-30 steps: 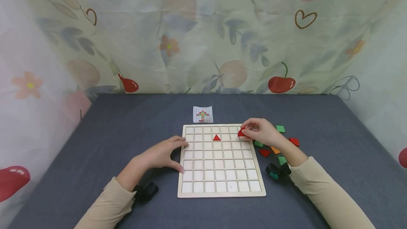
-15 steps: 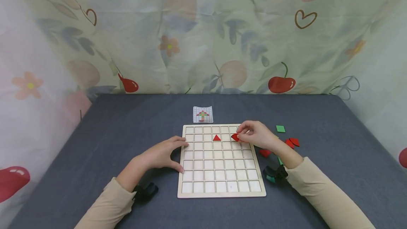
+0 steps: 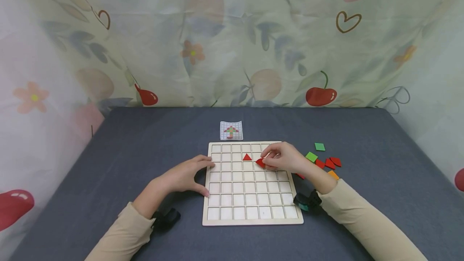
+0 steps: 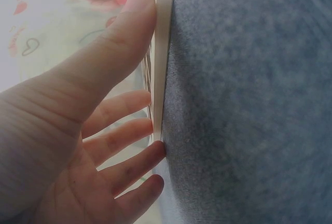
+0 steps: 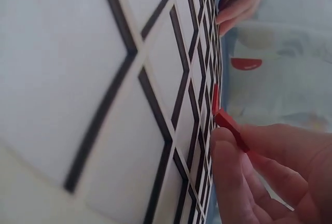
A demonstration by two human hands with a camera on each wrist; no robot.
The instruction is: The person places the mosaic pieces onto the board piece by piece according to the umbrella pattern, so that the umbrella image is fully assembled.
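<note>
A pale wooden grid board (image 3: 253, 224) lies on the dark table, with one red triangle tile (image 3: 247, 157) in its second row. Between thumb and fingers my right hand (image 3: 286, 157) pinches a red tile (image 3: 260, 163), low over the cells just right of that triangle. The right wrist view shows the pinched tile (image 5: 232, 129) edge-on and tilted, its full outline partly covered by fingers. At the board's left side, my left hand (image 3: 183, 174) rests thumb and fingertips along the rim, fingers spread and fairly straight; the left wrist view shows this edge (image 4: 163, 27) close up.
Several loose red tiles (image 3: 335, 161), green tiles (image 3: 320, 146) and an orange tile (image 3: 333, 175) lie right of the board, some beside my right forearm. A small card (image 3: 231, 130) printed with a coloured tree-like figure lies behind the board. A patterned curtain (image 3: 232, 51) closes off the back.
My right hand has moved left and slightly nearer with the red tile, from the board's upper right corner toward the red triangle. The left hand has stayed in place.
</note>
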